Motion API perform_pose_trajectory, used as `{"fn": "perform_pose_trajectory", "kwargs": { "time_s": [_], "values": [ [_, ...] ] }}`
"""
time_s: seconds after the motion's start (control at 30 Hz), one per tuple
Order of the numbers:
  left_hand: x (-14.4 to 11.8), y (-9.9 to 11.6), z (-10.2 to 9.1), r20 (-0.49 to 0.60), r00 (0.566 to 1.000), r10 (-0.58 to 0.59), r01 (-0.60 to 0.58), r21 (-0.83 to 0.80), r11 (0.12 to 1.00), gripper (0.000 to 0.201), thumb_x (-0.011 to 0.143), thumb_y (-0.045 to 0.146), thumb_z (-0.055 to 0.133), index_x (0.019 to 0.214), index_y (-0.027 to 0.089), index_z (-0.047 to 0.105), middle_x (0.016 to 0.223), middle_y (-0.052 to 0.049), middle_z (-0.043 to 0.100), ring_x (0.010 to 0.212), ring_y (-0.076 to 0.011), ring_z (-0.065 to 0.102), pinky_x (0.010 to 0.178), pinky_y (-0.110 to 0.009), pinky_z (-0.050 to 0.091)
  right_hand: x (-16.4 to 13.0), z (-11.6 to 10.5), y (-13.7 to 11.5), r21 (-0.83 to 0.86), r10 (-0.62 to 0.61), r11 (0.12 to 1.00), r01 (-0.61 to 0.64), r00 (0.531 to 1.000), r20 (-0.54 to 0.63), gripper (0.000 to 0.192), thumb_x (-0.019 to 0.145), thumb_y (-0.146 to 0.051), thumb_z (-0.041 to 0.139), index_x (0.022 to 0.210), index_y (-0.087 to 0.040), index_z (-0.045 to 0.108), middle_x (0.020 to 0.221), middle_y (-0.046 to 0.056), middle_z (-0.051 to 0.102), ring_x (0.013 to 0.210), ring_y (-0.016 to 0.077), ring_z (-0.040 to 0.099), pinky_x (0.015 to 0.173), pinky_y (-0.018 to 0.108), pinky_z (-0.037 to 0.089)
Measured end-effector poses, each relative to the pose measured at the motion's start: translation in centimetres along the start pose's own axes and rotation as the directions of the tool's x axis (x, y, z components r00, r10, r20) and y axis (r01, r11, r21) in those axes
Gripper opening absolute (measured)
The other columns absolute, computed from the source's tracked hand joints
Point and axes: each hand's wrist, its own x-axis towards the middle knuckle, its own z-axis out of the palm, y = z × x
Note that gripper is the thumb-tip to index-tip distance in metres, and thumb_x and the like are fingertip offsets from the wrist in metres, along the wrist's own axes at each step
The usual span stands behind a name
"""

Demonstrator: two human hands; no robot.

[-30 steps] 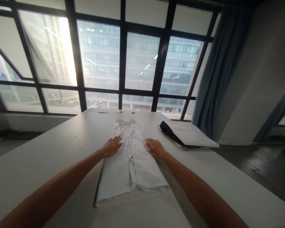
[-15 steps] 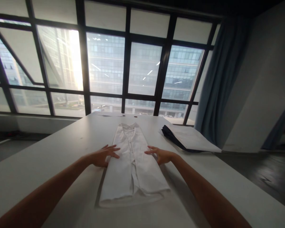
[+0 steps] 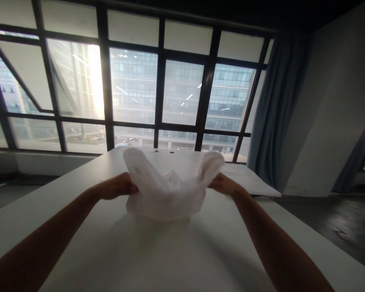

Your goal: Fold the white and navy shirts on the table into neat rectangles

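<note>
White cloth [image 3: 167, 205] sagged, longest nine to three o'clock; our left hand [image 3: 121, 186] closed on nine-o'clock side, our right hand [image 3: 222, 184] on three-o'clock, fingertips hidden, equally near.

The white garment [image 3: 167, 202] is bunched up above the counter [image 3: 167, 259], gathered between the left grip [image 3: 119, 186] and the right grip [image 3: 225, 184]. Its two sides rise into rounded, curled-over folds, one next to each grip, and the middle sags between them in a broad, shallow curve. Behind that dip a small, pointed bit of the same pale cloth stands up. The near, lower edge hangs loosely, with soft shadow on the surface beneath. The fabric looks plain and slightly sheer; blur hides its finer detail.
</note>
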Motion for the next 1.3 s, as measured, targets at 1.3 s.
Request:
{"fn": "perform_pose_trajectory", "kwargs": {
  "time_s": [1.3],
  "values": [
    [17.6,-13.0,0.8,-0.494,0.853,-0.169,0.342,0.285,0.895,0.043,0.087,0.026,0.054,0.127,0.011,0.050,0.111,-0.016,0.070,0.109,-0.0264,0.065,0.090,-0.035,0.051,12.8,0.3,20.6,-0.283,0.411,0.654,-0.702,0.644,-0.646,0.033,0.088,-0.034,0.062,0.113,-0.012,0.066,0.110,0.012,0.070,0.102,0.0209,0.066,0.088,0.026,0.049]
  ]
}}
